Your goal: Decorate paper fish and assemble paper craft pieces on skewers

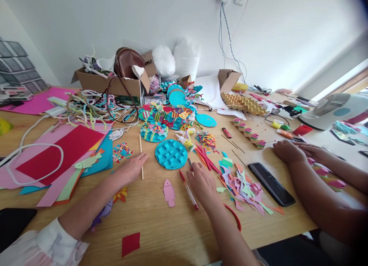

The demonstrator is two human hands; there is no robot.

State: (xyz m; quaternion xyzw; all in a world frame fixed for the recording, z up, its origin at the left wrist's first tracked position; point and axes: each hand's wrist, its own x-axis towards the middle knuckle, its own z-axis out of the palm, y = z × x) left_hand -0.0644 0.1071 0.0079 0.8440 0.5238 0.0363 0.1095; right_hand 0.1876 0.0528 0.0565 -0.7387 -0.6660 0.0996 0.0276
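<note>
My left hand (135, 165) reaches over the table, its fingers closed over a thin wooden stick (142, 174). The fingers of my right hand (202, 181) are curled, with a dark pen (189, 162) poking out at the fingertips. Close beside its thumb lies a red-capped pen (189, 191). Between my hands is a pink paper fish (169, 193). Behind it sits a round turquoise woven paper disc (171, 155). Partly under my left forearm are a purple paper fish (105, 212) and an orange paper piece (120, 194).
Paper scraps (244, 189), a black phone (271, 183) and red scissor handles (234, 216) lie to the right. Another person's hands (290, 151) are beyond the phone. Coloured paper sheets (61, 155) cover the left. A cardboard box (97, 82) and decorated discs (153, 132) stand farther back.
</note>
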